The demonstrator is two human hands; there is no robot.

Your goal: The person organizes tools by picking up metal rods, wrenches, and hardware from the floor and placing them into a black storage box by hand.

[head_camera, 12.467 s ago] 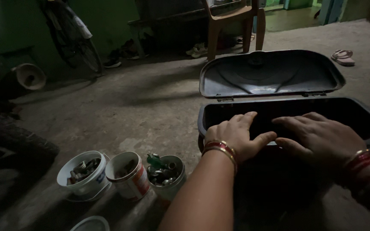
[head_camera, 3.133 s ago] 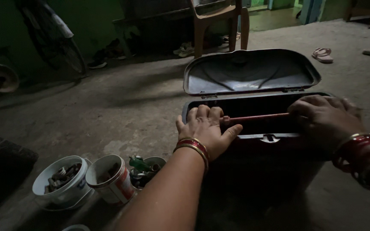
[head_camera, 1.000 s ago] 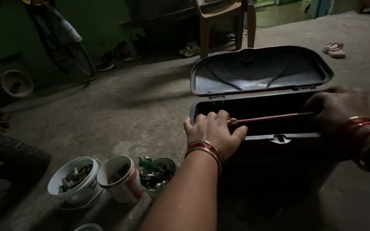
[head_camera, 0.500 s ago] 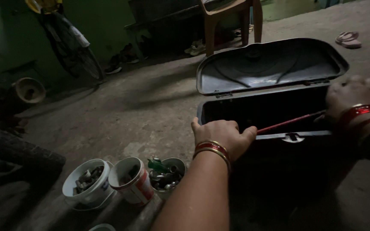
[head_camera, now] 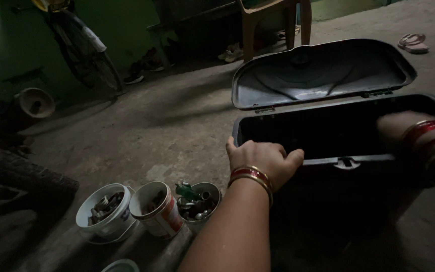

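Observation:
A dark metal toolbox point(head_camera: 358, 162) stands open on the concrete floor, its lid point(head_camera: 323, 73) tipped back. My left hand point(head_camera: 263, 160) grips the box's front rim near the left corner, fingers curled over the edge. My right hand point(head_camera: 392, 126) reaches down into the right side of the box. Only its wrist with red and gold bangles shows; the fingers are lost in the dark interior, and so is whatever they hold. The thin red rod is not visible.
Three small tubs with metal bits stand at my left: a white one point(head_camera: 104, 214), a red-and-white one point(head_camera: 156, 209) and one point(head_camera: 197, 201) beside it. A tyre point(head_camera: 21, 174) lies far left. A bicycle point(head_camera: 84, 48), a chair point(head_camera: 273, 20), shoes and a sandal point(head_camera: 413, 43) are behind.
My right hand has gone down into the box with the red rod, which is now out of sight. My left hand let go of the rod and stays on the rim.

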